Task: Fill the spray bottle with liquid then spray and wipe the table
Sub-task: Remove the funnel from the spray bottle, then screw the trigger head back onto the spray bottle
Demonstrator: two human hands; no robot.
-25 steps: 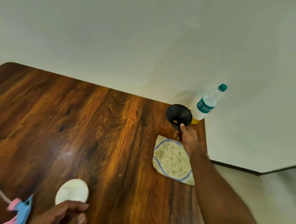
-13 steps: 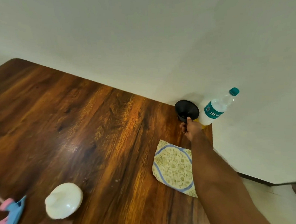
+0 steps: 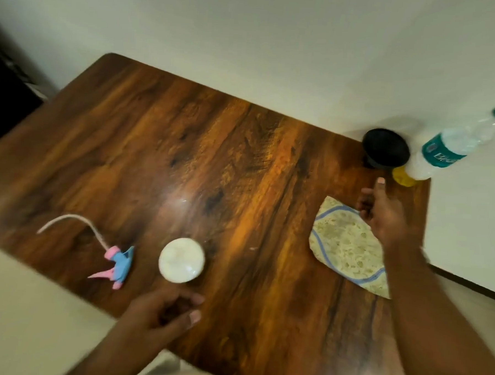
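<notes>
A white spray bottle body (image 3: 181, 260) stands without its head on the wooden table (image 3: 241, 172), near the front edge. Its pink and blue spray head (image 3: 120, 264), with a long dip tube, lies on the table to the left of it. My left hand (image 3: 162, 312) hovers just in front of the bottle with loosely curled fingers and holds nothing. My right hand (image 3: 382, 214) is open and empty above the far end of a patterned cloth (image 3: 349, 250). A black funnel (image 3: 385, 148) sits at the far right corner, a little beyond the fingertips.
A clear water bottle (image 3: 443, 151) with a teal cap and label stands at the table's far right corner beside the funnel, with a small yellow object (image 3: 403, 177) at its base. A pale wall runs behind the table. A dark opening (image 3: 4, 103) lies at the left.
My right hand has let go of the funnel and drawn back over the cloth. My left hand has come into view in front of the white bottle. The view has swung left.
</notes>
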